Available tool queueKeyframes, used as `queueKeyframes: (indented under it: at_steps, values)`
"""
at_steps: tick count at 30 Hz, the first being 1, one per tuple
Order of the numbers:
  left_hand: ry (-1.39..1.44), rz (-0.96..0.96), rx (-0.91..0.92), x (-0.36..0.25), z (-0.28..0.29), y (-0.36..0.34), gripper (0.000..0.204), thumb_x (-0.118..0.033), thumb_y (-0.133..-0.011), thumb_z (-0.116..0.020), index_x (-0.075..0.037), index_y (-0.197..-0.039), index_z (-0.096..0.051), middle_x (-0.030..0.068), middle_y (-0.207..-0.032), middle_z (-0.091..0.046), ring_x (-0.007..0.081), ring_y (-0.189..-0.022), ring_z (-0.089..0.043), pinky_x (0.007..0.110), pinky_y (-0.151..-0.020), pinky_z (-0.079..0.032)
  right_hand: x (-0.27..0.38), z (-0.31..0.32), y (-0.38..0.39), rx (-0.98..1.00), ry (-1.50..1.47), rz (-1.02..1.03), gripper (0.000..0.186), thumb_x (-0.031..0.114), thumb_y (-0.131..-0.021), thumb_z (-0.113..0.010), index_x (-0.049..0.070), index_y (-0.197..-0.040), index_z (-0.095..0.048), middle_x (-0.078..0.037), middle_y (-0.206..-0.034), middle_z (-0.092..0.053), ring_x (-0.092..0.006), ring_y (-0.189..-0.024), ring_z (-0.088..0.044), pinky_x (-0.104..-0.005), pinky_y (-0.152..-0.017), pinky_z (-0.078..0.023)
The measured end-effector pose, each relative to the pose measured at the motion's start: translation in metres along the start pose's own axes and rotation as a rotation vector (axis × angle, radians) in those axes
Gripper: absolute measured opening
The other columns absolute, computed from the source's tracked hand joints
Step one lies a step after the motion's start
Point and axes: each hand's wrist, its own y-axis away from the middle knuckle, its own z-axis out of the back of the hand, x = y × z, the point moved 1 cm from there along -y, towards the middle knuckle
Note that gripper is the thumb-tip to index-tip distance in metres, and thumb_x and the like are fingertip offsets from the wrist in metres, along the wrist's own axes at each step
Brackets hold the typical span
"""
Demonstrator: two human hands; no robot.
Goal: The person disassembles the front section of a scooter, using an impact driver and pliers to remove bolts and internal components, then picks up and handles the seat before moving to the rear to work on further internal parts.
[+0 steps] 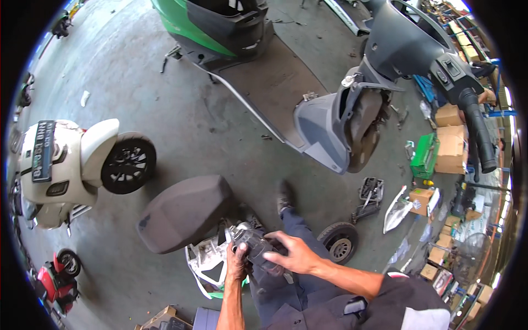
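Just in front of my body I hold a dark, blocky mechanical part [257, 246] with a silvery metal end; its exact kind I cannot make out. My left hand [237, 262] is closed round its near left side, thumb on top. From the right, my right hand [295, 253] reaches over it with thumb and fingers curved against its side. The fingertips of both hands are partly hidden. Beside the part, on the left, is a dark scooter seat [184, 212], tipped up over a white and green body panel [212, 265].
Ahead lies a grey and green scooter body with a brown footboard [275, 77]; its handlebar grip [477, 129] juts in at the right. A white scooter [60, 159] stands left. A loose wheel [339, 243], a metal bracket [369, 197], a green toolbox [424, 155] and cardboard boxes [452, 147] lie right.
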Motion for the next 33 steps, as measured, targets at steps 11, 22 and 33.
queueKeyframes:
  at_steps: [11, 22, 33]
  values:
    - [-0.157, 0.298, 0.179, -0.009, -0.110, 0.039, 0.060, -0.055, -0.095, -0.064, -0.006, -0.128, -0.054, 0.0011, -0.094, -0.063, 0.0061, -0.063, -0.055, 0.026, -0.051, -0.046, -0.061, -0.018, 0.057, -0.170, -0.636, -0.298, 0.044, 0.017, -0.094, -0.066, 0.004, -0.134, -0.054, -0.010, -0.125, -0.060, -0.0233, -0.118, -0.058, -0.0347, -0.099, -0.049]
    - [0.249, 0.383, 0.192, 0.088, -0.246, -0.004, 0.034, -0.039, -0.101, -0.060, -0.004, -0.102, -0.061, 0.0124, -0.091, -0.068, 0.0052, -0.048, -0.039, 0.021, -0.043, -0.035, -0.182, 0.125, 0.176, -0.672, -0.258, 0.074, 0.019, 0.019, -0.094, -0.063, 0.003, -0.103, -0.067, -0.007, -0.090, -0.067, -0.0222, -0.085, -0.062, -0.0395, -0.083, -0.049]
    - [0.605, 0.471, 0.378, 0.168, -0.376, -0.016, 0.010, -0.018, -0.104, -0.056, -0.009, -0.101, -0.057, 0.0021, -0.081, -0.052, 0.0134, -0.067, -0.051, 0.033, -0.074, -0.051, -0.240, 0.192, 0.307, -0.779, 0.045, 0.269, 0.022, 0.024, -0.096, -0.065, 0.005, -0.107, -0.068, -0.004, -0.085, -0.069, -0.0186, -0.083, -0.065, -0.0372, -0.084, -0.051]
